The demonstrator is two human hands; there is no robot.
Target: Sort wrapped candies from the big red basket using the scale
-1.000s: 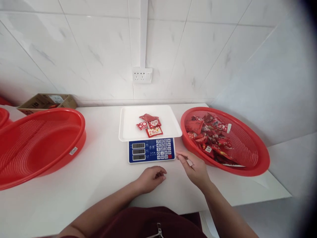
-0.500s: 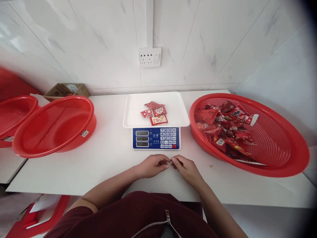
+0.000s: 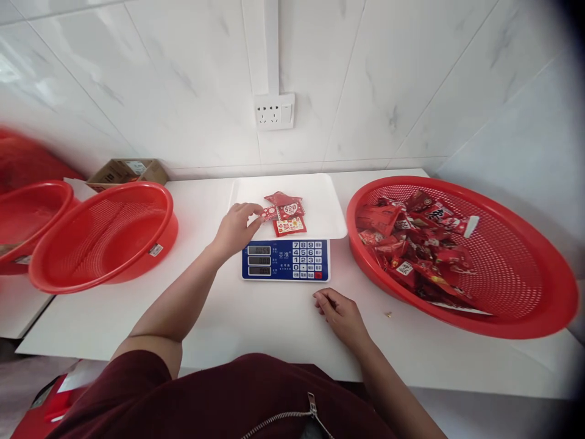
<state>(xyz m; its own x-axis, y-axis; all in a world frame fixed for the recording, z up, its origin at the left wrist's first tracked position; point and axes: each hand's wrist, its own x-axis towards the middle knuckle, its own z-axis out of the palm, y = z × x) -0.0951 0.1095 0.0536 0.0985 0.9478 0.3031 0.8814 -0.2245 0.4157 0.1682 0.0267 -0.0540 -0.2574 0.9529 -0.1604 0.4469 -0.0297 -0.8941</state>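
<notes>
On the white tray (image 3: 329,210) of a digital scale lies a small pile of red snack packets (image 3: 290,210), one marked 520. My left hand (image 3: 237,227) reaches over the tray's left side. Its thumb and forefinger are at the left end of a small dotted red packet (image 3: 269,213), pinching it while it still lies against the others. Below the scale's blue keypad panel (image 3: 286,261), my right hand (image 3: 340,312) rests on the white table with its fingers curled in and nothing visible in them.
At right stands a large red basket (image 3: 543,292) part filled with red packets. Another red basket (image 3: 103,235) is at left, with a further red basket (image 3: 31,210) beside it. Behind them sits a cardboard box (image 3: 125,172). A tiny gold-coloured scrap (image 3: 388,314) lies on the table.
My left hand has left my right hand's side and moved up and left to the small packet on the tray. My right hand has stayed near the same spot.
</notes>
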